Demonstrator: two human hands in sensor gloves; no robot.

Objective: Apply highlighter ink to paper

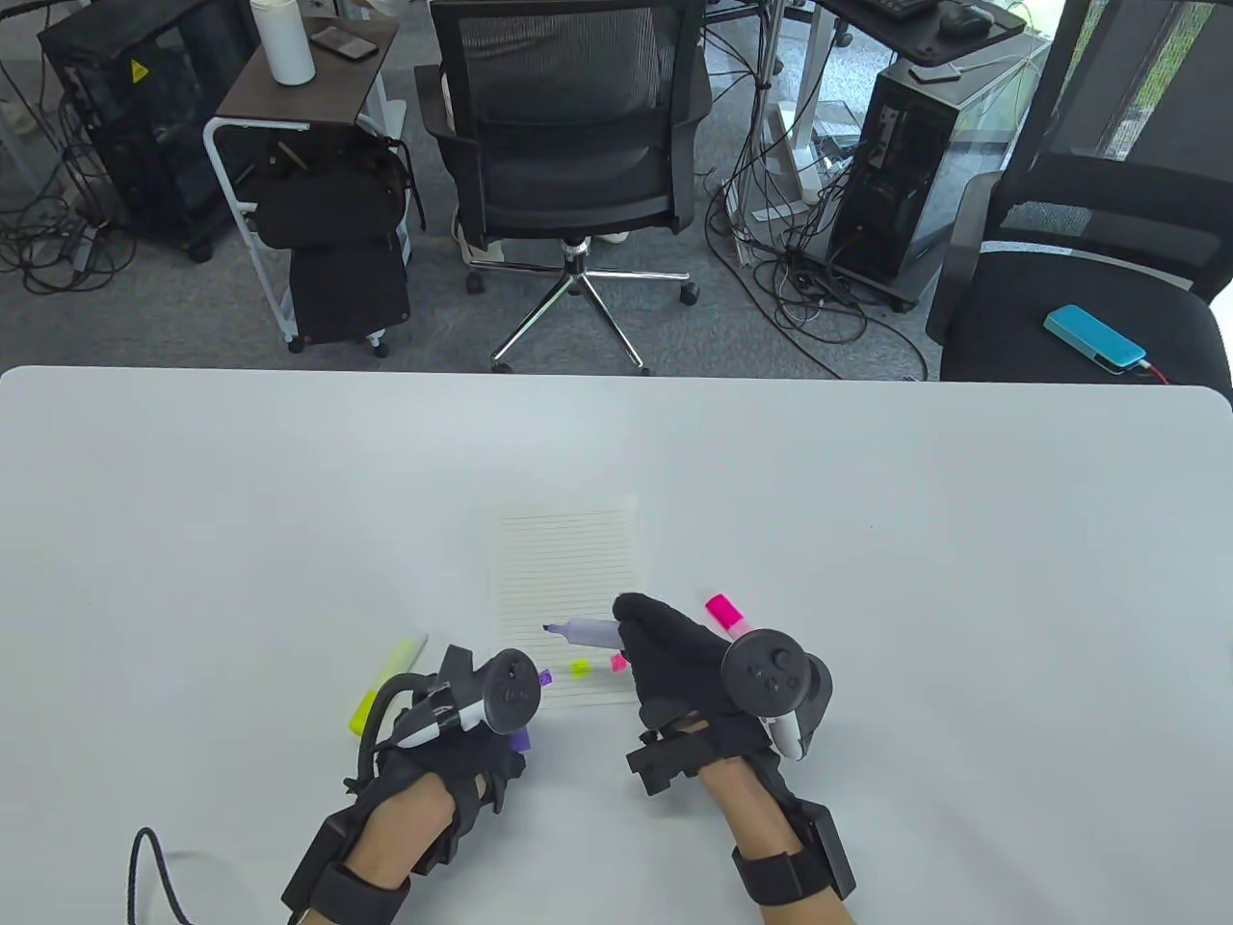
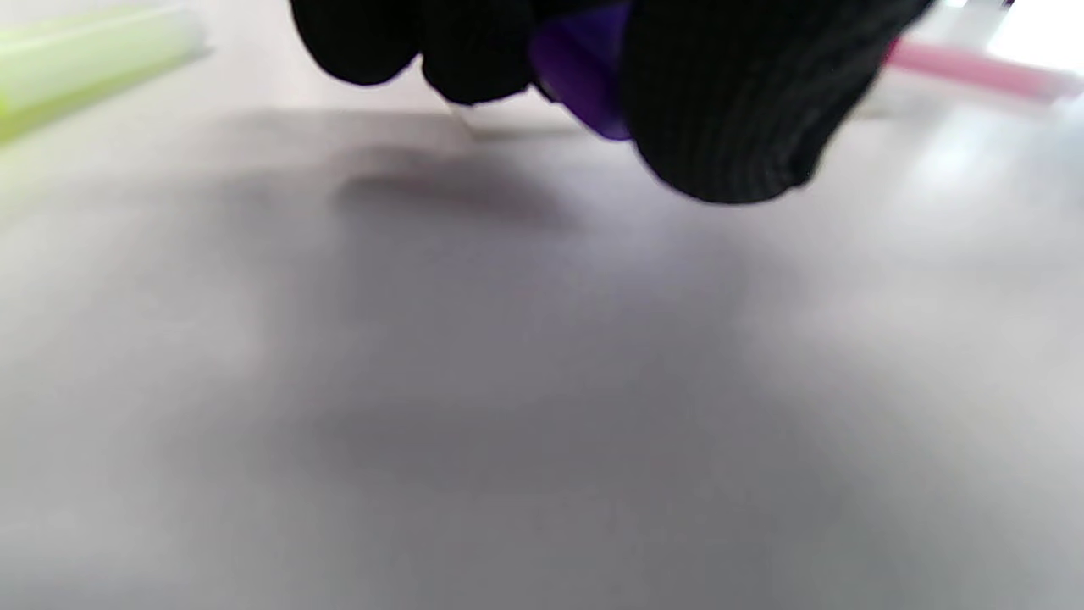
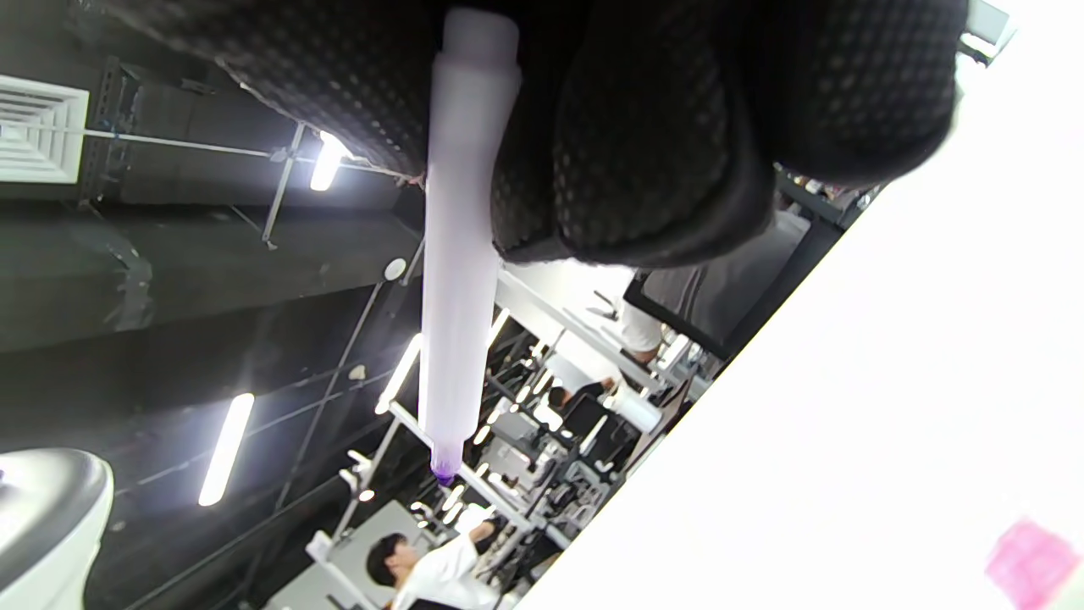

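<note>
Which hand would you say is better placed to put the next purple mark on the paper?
The right hand: it grips the uncapped purple highlighter, tip over the lined paper. The left hand only holds the purple cap.

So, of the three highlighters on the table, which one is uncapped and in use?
The purple highlighter: the right hand holds it with its bare tip over the lined paper. The yellow highlighter and pink highlighter lie untouched on the table.

- White worktop (image 1: 193,501) with rounded far corners.
- Lined paper sheet (image 1: 568,568) lies flat near the worktop's front middle.
- Yellow highlighter (image 1: 387,682) lies on the worktop left of the sheet.
- Pink highlighter (image 1: 726,616) lies right of the sheet, partly hidden.
</note>
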